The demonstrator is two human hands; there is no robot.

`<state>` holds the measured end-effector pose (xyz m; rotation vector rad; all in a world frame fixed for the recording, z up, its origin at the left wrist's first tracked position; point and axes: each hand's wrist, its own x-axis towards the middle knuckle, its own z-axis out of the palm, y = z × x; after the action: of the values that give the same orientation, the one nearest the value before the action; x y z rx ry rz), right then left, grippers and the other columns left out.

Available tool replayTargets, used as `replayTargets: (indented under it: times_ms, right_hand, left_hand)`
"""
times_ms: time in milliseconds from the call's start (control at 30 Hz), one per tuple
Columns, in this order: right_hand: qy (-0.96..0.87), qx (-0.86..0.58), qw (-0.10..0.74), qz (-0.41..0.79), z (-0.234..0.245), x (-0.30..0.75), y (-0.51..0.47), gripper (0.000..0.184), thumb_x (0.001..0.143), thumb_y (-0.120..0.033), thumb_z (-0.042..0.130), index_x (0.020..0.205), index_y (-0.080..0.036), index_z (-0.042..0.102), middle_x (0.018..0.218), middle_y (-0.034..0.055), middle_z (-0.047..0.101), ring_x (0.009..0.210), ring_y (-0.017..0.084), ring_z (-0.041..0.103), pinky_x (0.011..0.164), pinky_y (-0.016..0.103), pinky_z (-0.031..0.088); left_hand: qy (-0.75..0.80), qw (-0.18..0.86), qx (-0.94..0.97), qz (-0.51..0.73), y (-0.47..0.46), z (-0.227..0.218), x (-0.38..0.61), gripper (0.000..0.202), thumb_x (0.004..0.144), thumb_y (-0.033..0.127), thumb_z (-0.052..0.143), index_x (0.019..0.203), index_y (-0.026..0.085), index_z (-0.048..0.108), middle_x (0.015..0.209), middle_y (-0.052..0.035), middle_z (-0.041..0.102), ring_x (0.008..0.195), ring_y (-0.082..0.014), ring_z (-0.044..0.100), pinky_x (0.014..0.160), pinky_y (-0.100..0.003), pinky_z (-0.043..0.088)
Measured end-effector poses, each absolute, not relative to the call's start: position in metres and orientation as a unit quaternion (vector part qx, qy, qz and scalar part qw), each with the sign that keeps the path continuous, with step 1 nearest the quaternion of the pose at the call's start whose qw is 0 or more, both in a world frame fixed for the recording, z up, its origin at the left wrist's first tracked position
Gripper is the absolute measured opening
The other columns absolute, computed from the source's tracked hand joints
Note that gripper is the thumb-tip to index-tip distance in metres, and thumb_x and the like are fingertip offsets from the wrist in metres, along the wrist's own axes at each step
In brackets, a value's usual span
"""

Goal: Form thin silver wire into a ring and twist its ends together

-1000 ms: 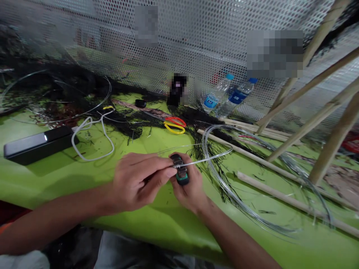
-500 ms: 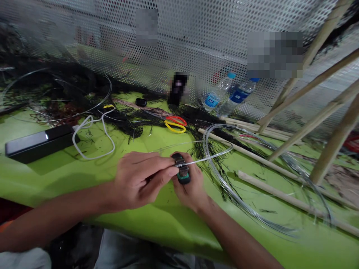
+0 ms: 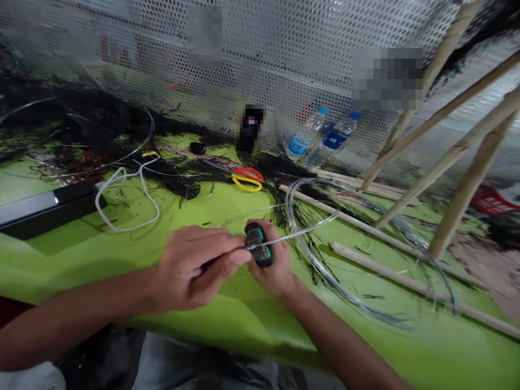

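Observation:
My left hand (image 3: 195, 266) is closed in a pinch on the end of a thin grey wire (image 3: 303, 232), right where it crosses a small black-and-teal tool (image 3: 259, 245). My right hand (image 3: 273, 268) is wrapped round that tool from below, over the green table (image 3: 122, 254). The wire runs right from the pinch into a large loose coil (image 3: 345, 260) lying flat on the table.
Red-and-yellow scissors (image 3: 246, 179) lie behind my hands among black fibres (image 3: 179, 176). A black box (image 3: 44, 208) with a white cable (image 3: 122, 197) sits at left. Wooden sticks (image 3: 406, 273) lie and lean at right. Two water bottles (image 3: 317, 138) stand against the perforated metal screen (image 3: 264, 59).
Both hands keep their grip on wire and tool; the view has shifted slightly to the right, nothing else has moved.

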<state>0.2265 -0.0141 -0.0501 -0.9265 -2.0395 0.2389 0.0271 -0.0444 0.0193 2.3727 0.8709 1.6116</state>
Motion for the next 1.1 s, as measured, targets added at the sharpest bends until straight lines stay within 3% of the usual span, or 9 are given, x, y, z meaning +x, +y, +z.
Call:
replayTargets:
  times_ms: [200, 367, 467, 633, 867, 967, 1100]
  right_hand:
    - [-0.818, -0.38, 0.423, 0.083, -0.049, 0.223, -0.01, 0.05, 0.08, -0.009, 0.056, 0.127, -0.025, 0.049, 0.114, 0.0091, 0.07, 0.1, 0.025, 0.069, 0.084, 0.038, 0.058]
    - [-0.825, -0.376, 0.413, 0.086, -0.041, 0.227, -0.01, 0.046, 0.083, -0.007, 0.055, 0.126, -0.025, 0.051, 0.113, 0.0089, 0.069, 0.101, 0.025, 0.068, 0.084, 0.036, 0.057]
    - [-0.827, -0.385, 0.401, 0.084, -0.038, 0.234, -0.012, 0.046, 0.084, -0.007, 0.056, 0.126, -0.026, 0.052, 0.113, 0.0085, 0.069, 0.1, 0.025, 0.068, 0.084, 0.036, 0.056]
    - [-0.824, -0.402, 0.386, 0.099, -0.038, 0.242, -0.016, 0.045, 0.086, -0.009, 0.06, 0.127, -0.026, 0.052, 0.114, 0.0073, 0.07, 0.101, 0.024, 0.069, 0.084, 0.034, 0.055]
    - [-0.864, -0.369, 0.335, 0.076, -0.029, 0.244, -0.023, 0.035, 0.089, -0.015, 0.055, 0.123, -0.022, 0.051, 0.108, 0.0086, 0.071, 0.093, 0.024, 0.069, 0.076, 0.033, 0.052]
    - [-0.887, -0.375, 0.26, 0.07, -0.019, 0.249, -0.025, 0.031, 0.091, -0.018, 0.056, 0.122, -0.02, 0.052, 0.104, 0.0068, 0.072, 0.086, 0.022, 0.069, 0.069, 0.032, 0.048]
    - [-0.9, -0.434, 0.043, 0.022, -0.008, 0.252, -0.026, 0.02, 0.088, -0.02, 0.066, 0.108, -0.021, 0.059, 0.095, 0.0037, 0.072, 0.082, 0.024, 0.069, 0.057, 0.035, 0.031]
  left_hand:
    - [0.278, 0.075, 0.775, 0.562, -0.037, 0.015, 0.029, 0.021, 0.103, 0.022, 0.056, 0.087, 0.016, 0.068, 0.057, 0.0052, 0.058, 0.046, -0.0051, 0.047, 0.045, -0.019, 0.037]
    - [0.293, 0.033, 0.754, 0.587, -0.032, 0.016, 0.024, 0.016, 0.1, 0.023, 0.059, 0.089, 0.017, 0.069, 0.059, 0.0039, 0.065, 0.045, -0.0061, 0.053, 0.044, -0.019, 0.04]
    - [0.305, 0.017, 0.734, 0.607, -0.028, 0.017, 0.018, 0.008, 0.097, 0.023, 0.065, 0.094, 0.018, 0.071, 0.052, 0.0067, 0.062, 0.037, -0.0042, 0.045, 0.037, -0.018, 0.033]
    - [0.328, -0.017, 0.716, 0.617, -0.02, 0.018, 0.011, 0.008, 0.095, 0.025, 0.072, 0.099, 0.022, 0.078, 0.07, 0.0035, 0.075, 0.039, -0.0028, 0.043, 0.038, -0.021, 0.031]
    - [0.359, -0.068, 0.709, 0.603, -0.01, 0.014, 0.005, 0.005, 0.09, 0.025, 0.078, 0.094, 0.024, 0.081, 0.057, 0.0063, 0.066, 0.043, -0.0045, 0.042, 0.043, -0.023, 0.03]
    - [0.361, -0.072, 0.707, 0.604, -0.006, 0.012, 0.005, 0.006, 0.089, 0.026, 0.08, 0.095, 0.024, 0.082, 0.06, 0.0063, 0.067, 0.044, -0.0043, 0.042, 0.045, -0.023, 0.03]
    - [0.375, -0.065, 0.703, 0.6, -0.002, 0.009, 0.003, 0.009, 0.089, 0.026, 0.08, 0.097, 0.026, 0.082, 0.056, 0.007, 0.058, 0.046, -0.0053, 0.036, 0.046, -0.025, 0.026]
